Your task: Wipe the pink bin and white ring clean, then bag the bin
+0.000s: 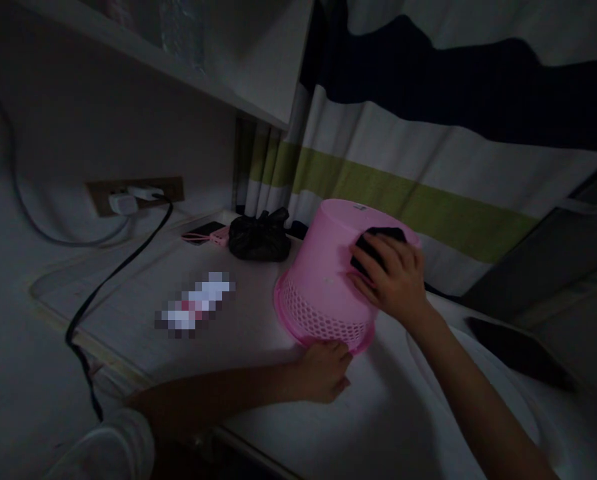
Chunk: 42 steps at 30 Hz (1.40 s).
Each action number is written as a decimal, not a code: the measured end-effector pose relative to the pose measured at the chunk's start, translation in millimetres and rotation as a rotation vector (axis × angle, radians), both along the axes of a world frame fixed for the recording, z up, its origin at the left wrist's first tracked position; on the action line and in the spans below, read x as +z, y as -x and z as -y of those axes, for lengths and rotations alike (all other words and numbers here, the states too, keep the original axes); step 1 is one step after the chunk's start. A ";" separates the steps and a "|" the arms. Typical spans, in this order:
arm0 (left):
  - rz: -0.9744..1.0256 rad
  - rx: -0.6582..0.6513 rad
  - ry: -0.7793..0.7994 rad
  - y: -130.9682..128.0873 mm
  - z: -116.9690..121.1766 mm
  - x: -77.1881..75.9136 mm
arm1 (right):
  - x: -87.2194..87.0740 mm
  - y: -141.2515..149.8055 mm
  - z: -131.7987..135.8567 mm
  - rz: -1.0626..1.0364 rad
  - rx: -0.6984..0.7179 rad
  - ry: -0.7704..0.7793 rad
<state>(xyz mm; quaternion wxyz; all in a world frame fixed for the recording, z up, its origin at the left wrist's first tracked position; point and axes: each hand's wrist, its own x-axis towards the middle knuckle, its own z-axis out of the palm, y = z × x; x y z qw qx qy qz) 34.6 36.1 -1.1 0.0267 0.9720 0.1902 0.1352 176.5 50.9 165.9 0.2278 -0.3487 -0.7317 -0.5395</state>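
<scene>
A pink plastic basket (pixel 323 267) with a band of round holes near its rim is turned upside down and tilted on the white tabletop. My left hand (pixel 325 370) is closed on the basket's rim at the near side. Higher up, my right hand (pixel 393 273) presses a dark cloth (pixel 373 252) against the basket's side, its fingers curled over the cloth. Part of the cloth is hidden under the fingers.
Behind the basket lie a tied black plastic bag (pixel 259 237), a pink strap (pixel 218 235) and a dark flat object. A blurred-out item (pixel 195 303) rests to the left. Cables run from a wall socket (pixel 135 195). A round white object (pixel 498 387) and a striped curtain (pixel 428 193) stand right.
</scene>
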 end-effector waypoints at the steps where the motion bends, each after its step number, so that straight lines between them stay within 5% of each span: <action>1: 0.000 -0.005 0.019 2.1 -1.9 1.6 | 9.5 -2.2 -2.7 -0.040 0.006 0.026; 5: 0.018 -0.054 0.076 13.1 -12.8 3.4 | 9.6 -7.6 -8.3 -0.112 0.053 0.150; 12: 0.044 -0.088 0.075 27.8 -34.2 -0.4 | -104.0 -7.2 6.6 0.110 0.024 0.287; 14: 0.047 -0.100 0.070 27.7 -37.3 -0.9 | -118.5 -9.2 10.0 0.163 0.026 0.324; 16: 0.043 -0.107 0.062 27.3 -38.8 -1.0 | -107.1 -12.4 9.0 0.183 0.018 0.297; 21: 0.046 -0.115 0.047 29.1 -38.7 -0.1 | -22.4 -10.3 -10.1 0.001 -0.064 0.082; 23: 0.051 -0.117 0.040 29.9 -38.4 0.1 | -10.2 0.8 -17.9 -0.073 -0.062 0.040; 28: 0.068 -0.092 0.023 28.2 -38.9 -3.3 | -60.4 37.9 -27.1 0.256 0.080 0.205; 30: 0.061 -0.086 0.027 26.5 -37.1 -5.1 | -67.9 43.5 -29.8 0.295 0.094 0.215; 37: 0.035 0.164 -0.010 20.3 -17.3 -3.4 | 19.7 27.7 -33.1 0.082 -0.036 0.062; 39: 0.028 0.164 -0.013 20.0 -16.0 -2.1 | 7.6 27.5 -29.6 0.107 -0.010 0.096; 42: 0.050 0.171 -0.002 21.3 -19.9 -1.5 | -49.4 30.1 -19.9 0.273 0.096 0.248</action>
